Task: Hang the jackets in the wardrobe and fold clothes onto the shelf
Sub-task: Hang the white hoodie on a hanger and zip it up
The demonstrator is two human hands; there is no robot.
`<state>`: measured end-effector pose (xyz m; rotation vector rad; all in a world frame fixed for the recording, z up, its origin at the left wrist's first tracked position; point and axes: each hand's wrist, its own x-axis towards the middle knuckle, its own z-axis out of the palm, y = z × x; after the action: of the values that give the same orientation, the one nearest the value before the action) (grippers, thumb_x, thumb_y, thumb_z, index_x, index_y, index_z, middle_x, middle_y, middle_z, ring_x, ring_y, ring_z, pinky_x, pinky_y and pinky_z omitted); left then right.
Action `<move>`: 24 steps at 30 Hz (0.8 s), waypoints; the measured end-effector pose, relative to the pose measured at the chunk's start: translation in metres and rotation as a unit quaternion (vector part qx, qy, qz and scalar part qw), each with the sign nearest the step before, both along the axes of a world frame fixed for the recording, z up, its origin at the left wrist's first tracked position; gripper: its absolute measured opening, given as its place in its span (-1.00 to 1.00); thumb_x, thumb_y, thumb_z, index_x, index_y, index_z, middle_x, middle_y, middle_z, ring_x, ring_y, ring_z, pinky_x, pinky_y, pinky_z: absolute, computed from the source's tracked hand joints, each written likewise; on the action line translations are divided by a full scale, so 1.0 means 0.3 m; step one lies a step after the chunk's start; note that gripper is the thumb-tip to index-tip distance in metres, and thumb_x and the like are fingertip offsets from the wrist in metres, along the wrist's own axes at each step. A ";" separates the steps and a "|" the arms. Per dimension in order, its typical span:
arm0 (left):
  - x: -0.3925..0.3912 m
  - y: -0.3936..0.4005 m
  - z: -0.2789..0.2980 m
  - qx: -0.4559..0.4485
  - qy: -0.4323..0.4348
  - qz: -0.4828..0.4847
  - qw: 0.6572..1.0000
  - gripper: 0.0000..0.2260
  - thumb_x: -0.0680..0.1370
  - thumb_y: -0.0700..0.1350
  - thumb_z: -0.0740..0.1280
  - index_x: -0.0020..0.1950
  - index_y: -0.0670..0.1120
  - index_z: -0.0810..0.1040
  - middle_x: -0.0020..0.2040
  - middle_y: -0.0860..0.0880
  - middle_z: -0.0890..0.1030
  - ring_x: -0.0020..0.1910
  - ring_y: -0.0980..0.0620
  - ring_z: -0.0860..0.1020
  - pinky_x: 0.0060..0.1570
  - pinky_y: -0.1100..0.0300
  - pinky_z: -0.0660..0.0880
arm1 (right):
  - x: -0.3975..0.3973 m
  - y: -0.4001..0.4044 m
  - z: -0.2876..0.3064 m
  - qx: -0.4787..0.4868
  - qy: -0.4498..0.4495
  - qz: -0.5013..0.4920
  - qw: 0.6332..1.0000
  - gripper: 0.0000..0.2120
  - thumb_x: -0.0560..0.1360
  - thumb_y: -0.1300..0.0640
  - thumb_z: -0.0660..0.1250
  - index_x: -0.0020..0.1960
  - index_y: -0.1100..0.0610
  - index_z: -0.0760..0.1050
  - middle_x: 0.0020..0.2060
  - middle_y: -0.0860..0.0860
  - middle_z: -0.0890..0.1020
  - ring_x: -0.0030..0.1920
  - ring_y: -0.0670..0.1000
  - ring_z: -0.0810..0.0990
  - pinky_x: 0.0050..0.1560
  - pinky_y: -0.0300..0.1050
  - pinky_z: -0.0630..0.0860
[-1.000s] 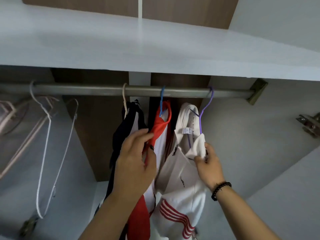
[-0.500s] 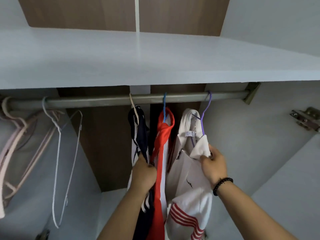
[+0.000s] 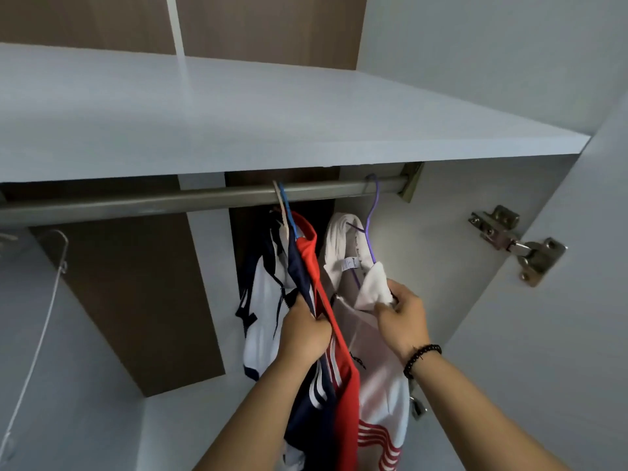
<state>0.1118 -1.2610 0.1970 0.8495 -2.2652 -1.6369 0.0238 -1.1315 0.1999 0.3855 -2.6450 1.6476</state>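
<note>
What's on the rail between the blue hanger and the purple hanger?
Nothing. In the head view, the rail is bare between the blue hanger and the purple hanger; below that stretch only the dark back of the wardrobe shows.

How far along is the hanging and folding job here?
Done: three jackets hang on the metal rail. In hand: the left hand grips the red jacket; the right hand pinches the white jacket's collar. Left: the pale grey shelf shows no folded clothes.

A metal door hinge (image 3: 516, 244) sits on the right panel; an empty white wire hanger (image 3: 40, 321) hangs at left.
</note>
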 end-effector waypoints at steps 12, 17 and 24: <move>0.024 0.125 0.012 -0.038 -0.012 -0.005 0.999 -0.50 0.59 -0.08 0.24 0.52 0.01 0.23 0.33 -0.02 0.53 0.25 -0.03 0.53 0.23 0.18 0.41 | 0.020 0.099 0.001 -0.021 0.007 0.041 0.999 -0.74 0.47 0.30 0.30 0.14 0.16 0.56 -0.07 0.04 0.60 -0.09 0.06 0.57 -0.08 -0.17 0.49; 0.126 0.208 0.015 0.023 0.011 0.042 0.999 -0.48 0.58 -0.13 0.30 0.52 -0.04 0.24 0.36 -0.03 0.49 0.25 0.01 0.52 0.31 0.08 0.43 | 0.070 0.179 0.008 -0.017 0.070 0.065 0.995 -0.72 0.47 0.31 0.33 0.15 0.13 0.57 0.09 0.00 0.53 -0.05 -0.02 0.57 0.01 -0.25 0.45; 0.298 0.336 0.033 0.048 0.020 0.080 0.995 -0.55 0.58 -0.26 0.27 0.45 -0.06 0.31 0.20 0.06 0.52 0.08 0.08 0.53 0.16 0.18 0.48 | 0.209 0.287 -0.028 -0.044 0.044 0.124 0.990 -0.72 0.48 0.36 0.31 0.15 0.16 0.57 0.07 0.01 0.52 0.01 -0.02 0.57 0.13 -0.08 0.54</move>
<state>0.2013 -1.1600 0.2070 0.9845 -2.0488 -1.6844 0.0865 -1.0454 0.1914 0.7943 -2.5343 1.7576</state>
